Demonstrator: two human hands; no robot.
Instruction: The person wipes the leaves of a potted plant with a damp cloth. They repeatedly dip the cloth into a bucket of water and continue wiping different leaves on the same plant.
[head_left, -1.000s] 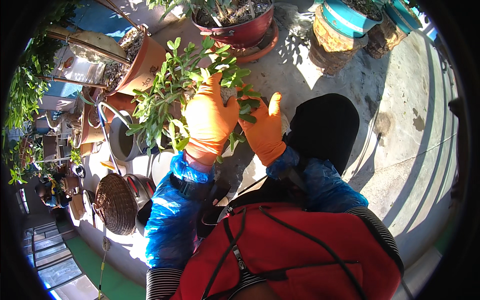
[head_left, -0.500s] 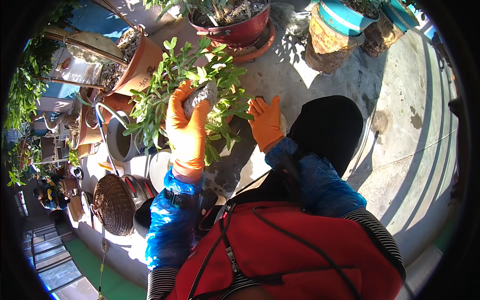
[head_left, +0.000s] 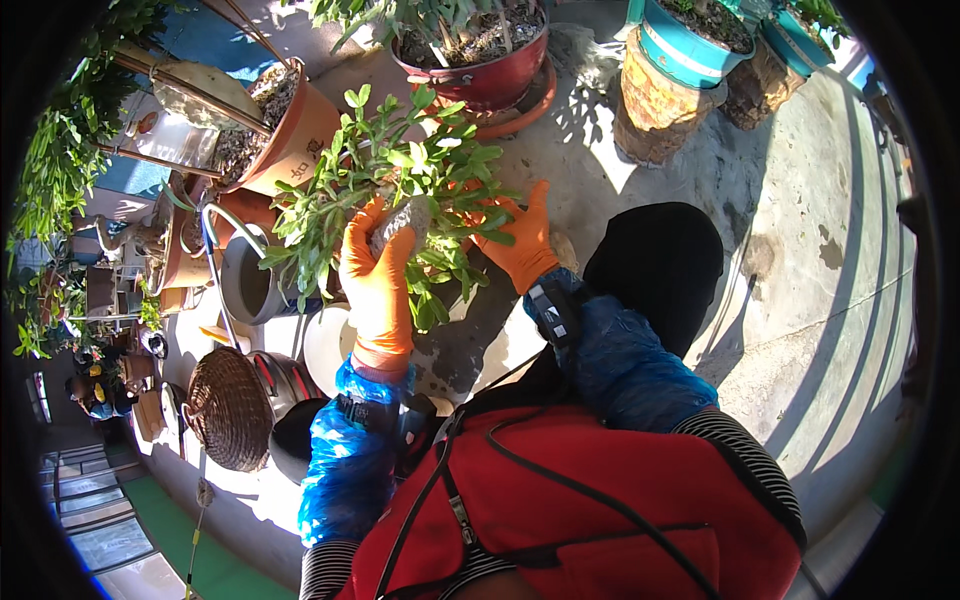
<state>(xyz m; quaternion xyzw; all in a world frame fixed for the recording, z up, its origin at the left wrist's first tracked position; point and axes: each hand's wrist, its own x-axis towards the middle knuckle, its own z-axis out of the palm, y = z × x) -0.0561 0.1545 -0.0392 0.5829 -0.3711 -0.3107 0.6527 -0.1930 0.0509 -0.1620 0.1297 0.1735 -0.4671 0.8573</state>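
A bushy green plant with flat, fleshy leaves stands in front of me, and its foliage hides most of what it grows in. My left hand, in an orange glove, grips a rough grey stone-like lump between thumb and fingers, over the middle of the plant. On the plant's right side, my right hand, gloved the same, reaches in among the leaves. Its thumb stands apart and its fingers are spread, their tips partly covered by foliage; no held thing shows there.
An orange pot with staked plants stands left, a dark red pot beyond. Teal pots rest on wooden stumps at far right. A grey bucket and wicker basket stand left; my black-clad knee is right.
My right hand has moved left and forward from beside the plant into its leaves. My left hand still holds the grey lump, barely shifted. The view has shifted slightly.
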